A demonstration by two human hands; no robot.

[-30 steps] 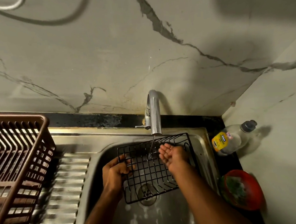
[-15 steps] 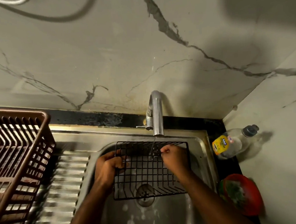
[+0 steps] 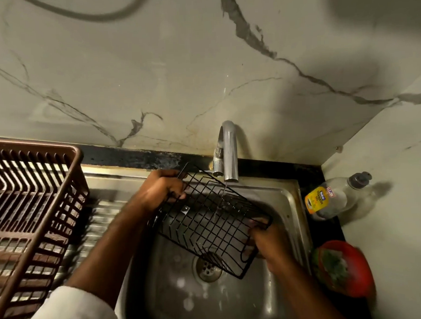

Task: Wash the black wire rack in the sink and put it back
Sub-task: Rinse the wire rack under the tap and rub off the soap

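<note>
The black wire rack (image 3: pixel 208 221) hangs tilted over the steel sink (image 3: pixel 291 203), its upper left corner raised toward the tap and its lower right end low in the basin. My left hand (image 3: pixel 160 189) grips the raised upper left edge. My right hand (image 3: pixel 266 239) grips the rack's lower right end, fingers curled through the wires. A thin stream of water falls from the chrome tap (image 3: pixel 229 155) onto the middle of the rack. The drain (image 3: pixel 207 268) shows below the rack.
A brown plastic dish basket (image 3: pixel 30 219) stands on the ribbed drainboard at the left. A clear dish-soap bottle (image 3: pixel 335 196) lies at the sink's right, with a red bowl (image 3: pixel 344 267) holding a green scrubber in front of it. The marble wall rises close behind.
The rack went from lying flat in the basin to tilted, its left end lifted toward the tap. My left hand rose with it; my right hand moved from the top edge to the lower right end.
</note>
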